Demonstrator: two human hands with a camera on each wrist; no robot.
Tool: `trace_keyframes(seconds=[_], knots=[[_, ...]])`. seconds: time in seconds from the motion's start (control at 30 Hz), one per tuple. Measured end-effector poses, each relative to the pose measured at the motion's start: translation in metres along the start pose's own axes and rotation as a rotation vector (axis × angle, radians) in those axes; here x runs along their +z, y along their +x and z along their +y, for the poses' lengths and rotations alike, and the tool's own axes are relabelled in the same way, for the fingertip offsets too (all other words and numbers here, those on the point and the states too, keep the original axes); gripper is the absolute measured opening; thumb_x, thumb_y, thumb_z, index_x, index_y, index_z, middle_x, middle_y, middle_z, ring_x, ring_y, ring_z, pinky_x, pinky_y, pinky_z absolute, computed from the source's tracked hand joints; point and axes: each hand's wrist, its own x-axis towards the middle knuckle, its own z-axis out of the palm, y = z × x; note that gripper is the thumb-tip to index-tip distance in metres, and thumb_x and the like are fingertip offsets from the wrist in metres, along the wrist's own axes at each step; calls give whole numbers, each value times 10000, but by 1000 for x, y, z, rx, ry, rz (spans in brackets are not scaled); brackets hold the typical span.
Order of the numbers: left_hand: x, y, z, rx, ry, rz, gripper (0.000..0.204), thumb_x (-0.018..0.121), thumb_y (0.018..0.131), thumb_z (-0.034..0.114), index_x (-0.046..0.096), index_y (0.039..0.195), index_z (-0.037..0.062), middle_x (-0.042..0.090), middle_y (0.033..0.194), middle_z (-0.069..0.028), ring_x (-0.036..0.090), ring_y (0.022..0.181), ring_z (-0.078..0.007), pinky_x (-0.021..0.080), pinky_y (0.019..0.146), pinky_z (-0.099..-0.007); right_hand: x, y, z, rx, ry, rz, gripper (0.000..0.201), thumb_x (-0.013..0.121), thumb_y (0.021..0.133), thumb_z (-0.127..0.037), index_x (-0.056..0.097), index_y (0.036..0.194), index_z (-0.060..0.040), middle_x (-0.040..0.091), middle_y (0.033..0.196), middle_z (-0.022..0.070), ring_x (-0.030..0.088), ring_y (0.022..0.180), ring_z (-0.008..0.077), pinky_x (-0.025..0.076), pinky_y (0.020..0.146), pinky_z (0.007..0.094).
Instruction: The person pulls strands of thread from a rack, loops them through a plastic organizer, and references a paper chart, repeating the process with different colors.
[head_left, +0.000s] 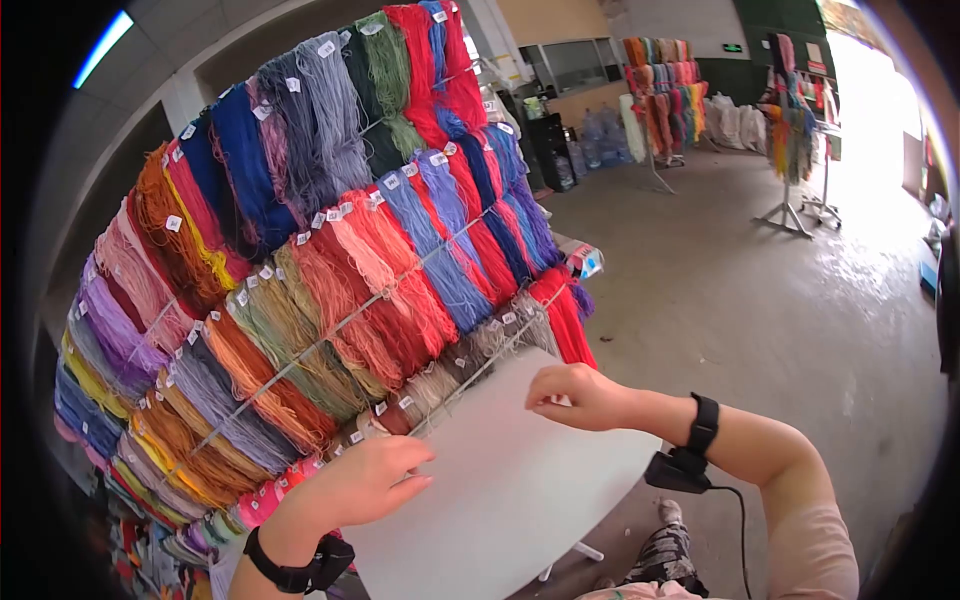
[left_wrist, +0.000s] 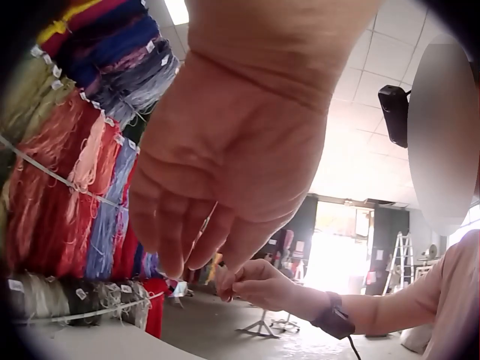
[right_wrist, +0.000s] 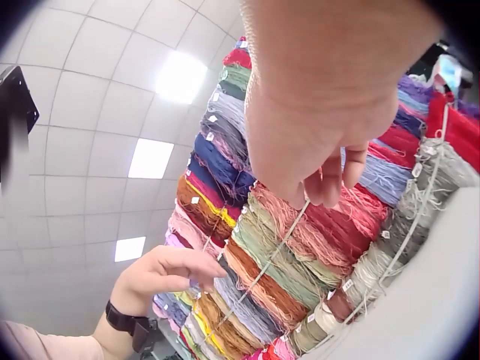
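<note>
The left hand (head_left: 375,482) is released, fingers and thumb apart, above the left edge of the pale desk (head_left: 500,490). The right hand (head_left: 578,397), fingers bent, is over its far right part; whether it pinches something thin, I cannot tell. Tagged yarn skeins (head_left: 395,285) hang in tiers along the desk's far left edge. Beyond are grey floor (head_left: 700,300), large bottles (head_left: 602,138), more yarn racks (head_left: 668,95) and a bright doorway (head_left: 872,95).

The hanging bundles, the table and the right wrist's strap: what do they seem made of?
The bundles look like soft yarn, perhaps wool or acrylic: loose strands show.
The table seems smooth, pale laminate or painted board; its top is even.
The strap looks like matte black fabric, perhaps nylon; it curves closely and shows little shine.
</note>
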Motion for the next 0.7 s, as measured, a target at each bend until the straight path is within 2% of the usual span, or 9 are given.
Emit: trace_keyframes(seconds=[0.13,0.17,0.27,0.3,0.37,0.47,0.5,0.57,0.7], knots=[[0,26,-4,-130,85,33,225,538,750,140,515,902,-25,537,893,-147,517,846,-299,424,708,-358,-26,50,54,-152,1,-6,126,532,701,-51,574,810,-5,558,762,113,547,702,243,437,629,329],[-4,37,-3,-174,107,40,223,541,746,137,514,898,-23,534,901,-145,513,856,-297,425,711,-358,-36,60,63,-97,-11,-67,149,531,697,-59,575,827,1,563,796,127,544,750,274,437,671,339],[-13,76,-4,-266,119,64,216,544,738,129,512,893,-18,531,891,-147,511,847,-302,426,714,-357,-64,86,107,-248,-48,-85,196,557,703,-44,568,891,10,564,890,135,545,837,265,442,720,333],[-17,89,-4,-292,129,61,215,545,737,128,512,890,-19,528,883,-147,510,843,-303,426,713,-360,-78,92,116,-203,-56,-141,232,559,695,-40,563,919,21,561,927,152,534,887,290,424,781,348],[-23,122,-7,-333,148,72,214,547,733,125,513,885,-22,523,869,-146,509,835,-306,426,710,-366,-96,105,137,-233,-25,-103,228,552,677,-53,568,893,17,563,897,154,546,843,286,435,745,345],[-17,154,-17,-303,213,227,204,546,731,120,512,870,-26,513,848,-142,509,823,-306,426,704,-375,-115,126,164,-255,12,-82,237,552,662,-53,565,887,19,563,883,154,550,820,287,438,732,348],[-19,163,-16,-353,227,172,200,547,730,124,509,855,-28,504,843,-139,512,825,-304,428,707,-377,-118,134,169,-275,36,-82,239,550,663,-53,564,890,19,563,880,152,550,816,286,438,731,348],[-15,175,-21,-369,292,185,201,551,725,128,507,846,-27,501,852,-140,513,827,-304,430,705,-376,-117,150,180,-300,80,-79,242,538,668,-48,557,901,14,566,874,152,551,812,281,438,729,347],[-14,191,-30,-427,411,189,220,567,698,115,499,846,-32,497,878,-132,516,851,-295,438,711,-373,-106,179,178,-226,97,-177,242,521,682,-50,555,915,7,563,876,164,547,821,285,434,729,345]])
